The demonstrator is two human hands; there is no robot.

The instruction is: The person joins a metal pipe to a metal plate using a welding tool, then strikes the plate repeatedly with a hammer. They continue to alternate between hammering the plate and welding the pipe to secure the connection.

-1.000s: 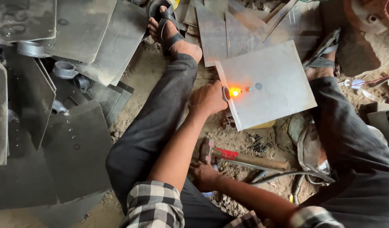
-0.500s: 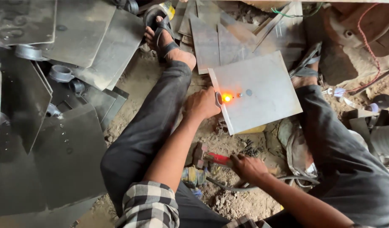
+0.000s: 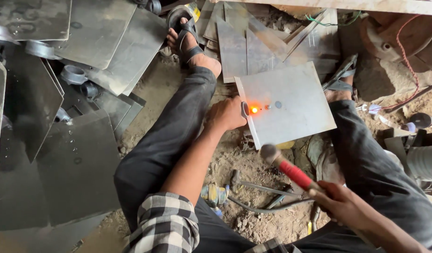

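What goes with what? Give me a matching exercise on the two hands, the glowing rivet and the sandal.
Things:
1. left hand
2. right hand
3. glowing rivet
4. sandal

States:
A. grips a red-handled hammer
B. worn on the left foot
C. holds the edge of the square metal sheet
D. shines orange on the sheet

Pairs: 1-C, 2-A, 3-D, 4-B

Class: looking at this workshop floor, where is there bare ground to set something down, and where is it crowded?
Bare dirt lies between the left leg and the stacked metal sheets. Crowded: between the legs, rods and scraps litter the ground beneath the square plate and hammer.
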